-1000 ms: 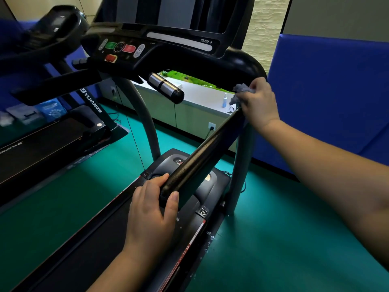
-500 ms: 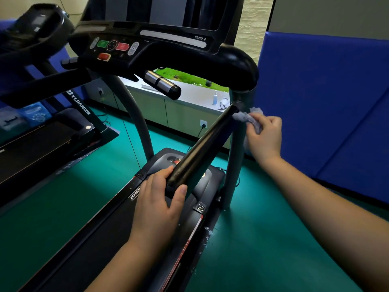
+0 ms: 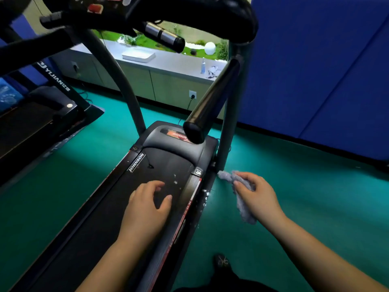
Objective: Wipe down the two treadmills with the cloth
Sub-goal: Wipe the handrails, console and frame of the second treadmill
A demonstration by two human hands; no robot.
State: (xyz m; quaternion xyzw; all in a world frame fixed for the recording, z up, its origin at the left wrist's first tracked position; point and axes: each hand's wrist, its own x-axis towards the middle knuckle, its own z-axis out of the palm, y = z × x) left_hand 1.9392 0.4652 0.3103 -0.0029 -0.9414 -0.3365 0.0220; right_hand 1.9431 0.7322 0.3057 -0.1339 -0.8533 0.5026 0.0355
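The cloth (image 3: 240, 192) is gripped in the right hand (image 3: 257, 197) just beside the foot of the treadmill's (image 3: 168, 165) right post (image 3: 228, 123) (which rises up and away), while the left hand (image 3: 147, 207) is held open over the belt (image 3: 101, 218).

Single view, from the camera on my head, facing forward and steeply down along the treadmill (image 3: 160, 165) from above its belt. My left hand (image 3: 145, 209) and right hand (image 3: 257, 197) lie close beneath the lens, forearms entering from the lower edge. The console (image 3: 189, 15) fills the top edge, very near. Wide-angle bending curves the uprights (image 3: 228, 127). The green floor (image 3: 294, 186), blue wall pads (image 3: 315, 70) and second treadmill (image 3: 42, 114) at left lie farther off.
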